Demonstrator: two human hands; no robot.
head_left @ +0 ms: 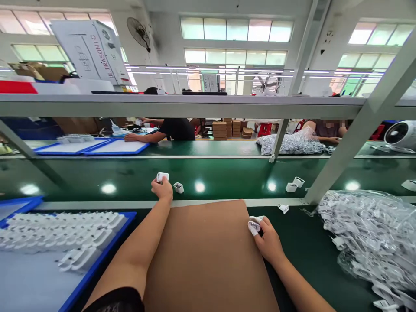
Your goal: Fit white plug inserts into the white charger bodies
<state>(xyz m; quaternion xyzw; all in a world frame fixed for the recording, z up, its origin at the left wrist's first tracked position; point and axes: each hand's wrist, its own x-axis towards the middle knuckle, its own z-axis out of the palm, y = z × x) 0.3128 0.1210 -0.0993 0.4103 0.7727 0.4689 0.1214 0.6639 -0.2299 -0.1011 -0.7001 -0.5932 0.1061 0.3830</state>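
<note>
Left grip [164, 189] pinching white case [163, 177] over green belt [227, 175]; second case [178, 187] just right of it. Right grip [268, 239] clasping white part [253, 227] by cardboard [208, 255]; bagged pieces [367, 234] farther right.

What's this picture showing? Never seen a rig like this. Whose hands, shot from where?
There's no robot: these are one person's own hands, in a single picture from a head-worn camera looking forward and down. The left hand holds a small white block over the green strip. The right hand holds a white piece, its shape hard to make out, by the brown board's right edge. At left, a blue-edged tray carries rows of white parts; at right is a clear plastic bag of white pieces. Someone in a dark top works beyond.
</note>
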